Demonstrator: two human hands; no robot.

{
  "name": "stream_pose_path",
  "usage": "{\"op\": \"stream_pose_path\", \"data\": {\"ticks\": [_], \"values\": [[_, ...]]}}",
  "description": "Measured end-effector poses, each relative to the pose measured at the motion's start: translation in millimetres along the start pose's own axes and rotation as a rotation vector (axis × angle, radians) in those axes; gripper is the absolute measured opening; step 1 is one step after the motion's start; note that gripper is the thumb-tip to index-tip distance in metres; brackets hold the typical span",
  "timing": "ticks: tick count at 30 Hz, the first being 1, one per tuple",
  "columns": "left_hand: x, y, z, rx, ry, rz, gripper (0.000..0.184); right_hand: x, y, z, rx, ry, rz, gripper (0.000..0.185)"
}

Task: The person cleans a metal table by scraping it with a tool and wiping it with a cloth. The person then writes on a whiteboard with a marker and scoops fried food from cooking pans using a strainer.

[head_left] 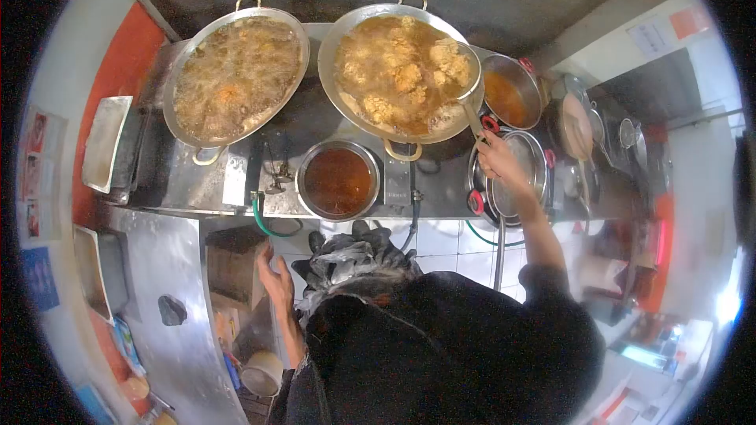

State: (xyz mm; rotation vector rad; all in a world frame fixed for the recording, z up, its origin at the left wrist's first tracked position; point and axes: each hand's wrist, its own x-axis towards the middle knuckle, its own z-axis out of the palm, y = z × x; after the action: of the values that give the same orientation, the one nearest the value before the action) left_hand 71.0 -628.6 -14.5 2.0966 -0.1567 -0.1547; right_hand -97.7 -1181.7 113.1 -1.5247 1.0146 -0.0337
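My right hand (502,162) is closed round the handle of a wire strainer (472,79), whose round head lies at the right side of a large wok (329,55). Golden fried pieces (382,109) float in bubbling oil in that wok, some beside or in the strainer. My left hand (276,277) hangs low at the left of my body, its fingers apart and nothing in them. A second large wok (169,102) of foaming oil stands to the left, with one browner piece (228,94) showing.
A steel pot of reddish-brown liquid (339,181) sits at the counter's front edge. Right of the woks are a pot with orange liquid (505,98) and a lidded pan (521,165). Metal trays (108,144) stand at far left. Green hoses (264,224) hang below the counter.
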Motion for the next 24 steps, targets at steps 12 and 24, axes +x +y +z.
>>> {"op": "stream_pose_path", "data": {"ticks": [12, 24], "values": [[16.8, -9.9, -20.2, 0.041, -0.014, -0.017, 0.037, 16.7, 14.9, -48.7, -0.924, 0.507, -0.551, 0.049], [42.1, -7.4, -30.0, 0.001, -0.044, 0.059, 0.039, -21.8, -54.0, 26.1, -0.864, 0.543, -0.371, 0.041]]}}
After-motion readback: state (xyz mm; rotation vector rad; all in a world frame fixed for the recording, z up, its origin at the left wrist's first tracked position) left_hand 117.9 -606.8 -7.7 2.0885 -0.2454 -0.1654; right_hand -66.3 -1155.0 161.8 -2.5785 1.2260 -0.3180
